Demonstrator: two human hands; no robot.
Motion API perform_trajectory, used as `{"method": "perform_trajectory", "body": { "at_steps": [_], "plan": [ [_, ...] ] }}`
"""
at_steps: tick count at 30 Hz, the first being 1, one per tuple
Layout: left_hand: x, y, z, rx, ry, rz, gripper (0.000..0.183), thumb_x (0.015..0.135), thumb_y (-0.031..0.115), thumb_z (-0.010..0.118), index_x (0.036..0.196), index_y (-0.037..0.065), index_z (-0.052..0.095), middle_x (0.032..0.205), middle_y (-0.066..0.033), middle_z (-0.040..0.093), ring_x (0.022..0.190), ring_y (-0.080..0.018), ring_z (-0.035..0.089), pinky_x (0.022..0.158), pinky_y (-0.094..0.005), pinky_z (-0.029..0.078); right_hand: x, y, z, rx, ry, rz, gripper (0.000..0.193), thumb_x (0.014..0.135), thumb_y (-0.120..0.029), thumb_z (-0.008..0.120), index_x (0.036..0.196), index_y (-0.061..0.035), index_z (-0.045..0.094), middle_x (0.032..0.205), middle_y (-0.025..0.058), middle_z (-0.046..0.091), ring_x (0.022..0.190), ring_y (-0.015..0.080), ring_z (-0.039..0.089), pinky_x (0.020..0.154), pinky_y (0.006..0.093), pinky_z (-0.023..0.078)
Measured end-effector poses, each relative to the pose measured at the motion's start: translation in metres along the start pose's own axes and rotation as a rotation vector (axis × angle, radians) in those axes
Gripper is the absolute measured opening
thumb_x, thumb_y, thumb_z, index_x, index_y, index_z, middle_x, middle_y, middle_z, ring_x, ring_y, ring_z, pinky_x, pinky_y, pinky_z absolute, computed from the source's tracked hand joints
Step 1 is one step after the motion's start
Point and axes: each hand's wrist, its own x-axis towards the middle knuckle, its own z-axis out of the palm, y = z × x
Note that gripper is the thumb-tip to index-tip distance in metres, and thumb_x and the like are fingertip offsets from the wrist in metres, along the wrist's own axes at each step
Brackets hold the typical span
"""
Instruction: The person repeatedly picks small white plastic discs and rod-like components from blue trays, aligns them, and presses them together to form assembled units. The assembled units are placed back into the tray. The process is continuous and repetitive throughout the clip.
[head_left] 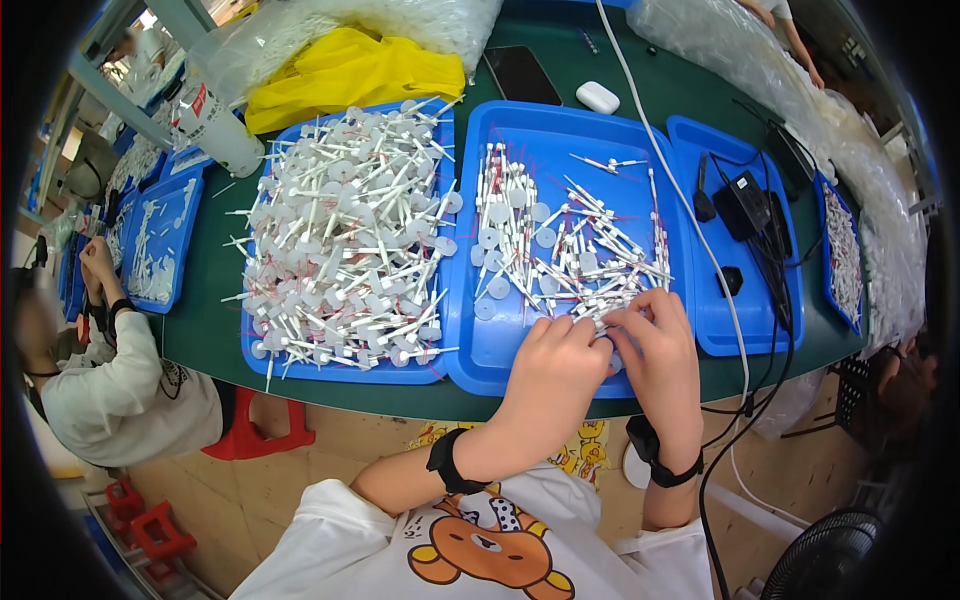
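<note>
Over the front edge of the middle blue tray (466,345), my left hand (560,362) and my right hand (656,345) meet with fingertips pinched close together. Whatever they hold is small and mostly covered by the fingers, so I cannot make it out. Just beyond the fingertips lie thin white plastic sticks (603,232) with fine red threads, some in loose rows. Translucent round discs (488,238) are mixed in among them. A far larger heap of similar white sticks and discs (345,235) fills the blue tray to the left.
To the right, another blue tray (722,320) holds a black power adapter (745,205) and cables. A white cable (690,205) crosses the table. Behind are a phone (522,76), a white earbud case (597,97), a yellow bag (355,75) and a cup (220,130). A co-worker (120,370) sits left.
</note>
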Motion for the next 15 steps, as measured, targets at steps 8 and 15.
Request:
{"method": "perform_trajectory", "body": {
  "at_steps": [8,15],
  "plan": [
    [0.009,0.015,0.013,0.145,-0.083,-0.07,0.013,0.073,0.01,0.075,0.076,0.001,0.066,0.07,-0.0115,0.062,0.07,-0.0275,0.062,0.067,-0.0379,0.048,-0.002,0.008,0.007,0.021,0.035,-0.067,0.02,0.071,0.003,0.071,0.09,-0.0022,0.068,0.089,0.0105,0.055,0.083,0.0288,0.056,0.072,0.0382,0.046],
    [0.007,0.012,0.001,0.019,-0.069,-0.06,0.013,0.077,0.007,0.072,0.079,0.002,0.061,0.071,-0.0116,0.062,0.068,-0.0302,0.062,0.066,-0.0419,0.048,0.001,0.003,0.007,0.302,0.226,0.103,0.013,0.081,0.002,0.07,0.094,-0.0021,0.067,0.098,0.0105,0.061,0.092,0.0285,0.059,0.079,0.0367,0.048]
  ]
}}
